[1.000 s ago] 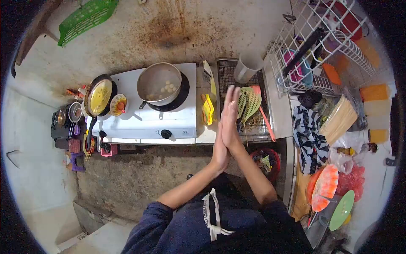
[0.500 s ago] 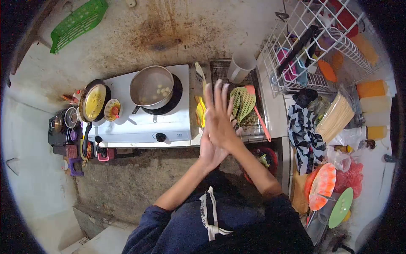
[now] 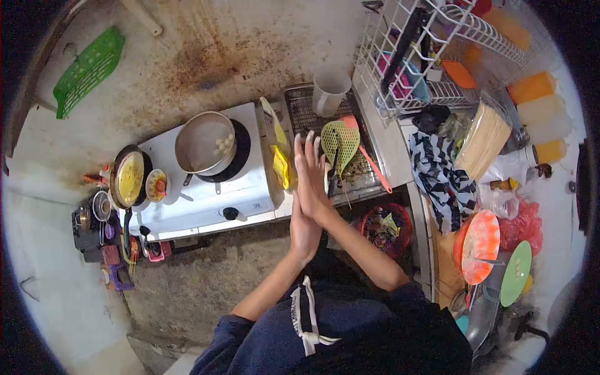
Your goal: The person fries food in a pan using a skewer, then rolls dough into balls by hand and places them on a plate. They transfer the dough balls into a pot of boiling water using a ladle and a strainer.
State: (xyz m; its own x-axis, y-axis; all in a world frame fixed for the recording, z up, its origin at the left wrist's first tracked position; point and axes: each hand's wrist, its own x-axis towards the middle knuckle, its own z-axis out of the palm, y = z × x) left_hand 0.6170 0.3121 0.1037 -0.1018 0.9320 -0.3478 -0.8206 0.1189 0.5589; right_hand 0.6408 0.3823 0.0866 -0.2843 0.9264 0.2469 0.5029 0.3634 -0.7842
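Observation:
My left hand point(image 3: 304, 232) and my right hand point(image 3: 310, 181) are pressed palm to palm in front of the counter, right of the stove. The right hand's fingers stretch straight towards the wall. Most of the left fingers are hidden behind the right hand, but that hand looks flat. Whether anything small lies between the palms is hidden. Left of them, a saucepan point(image 3: 195, 147) of liquid with several small pale balls sits on the white stove point(image 3: 187, 215). Just beyond the hands are a yellow packet point(image 3: 280, 167) and a green perforated skimmer point(image 3: 340, 140).
A frying pan point(image 3: 129, 179) and a small patterned bowl point(image 3: 155, 185) stand at the stove's left. A tray point(image 3: 369, 106) holds a cup point(image 3: 330, 94) and a pink-orange spatula point(image 3: 375, 169). A red bin point(image 3: 400, 234) sits below. A dish rack point(image 3: 400, 69) and orange bowl point(image 3: 478, 247) are rightward.
My hands have slid against each other and now line up more closely, the right less spread across the left. The view has shifted and turned, showing more of the red bin.

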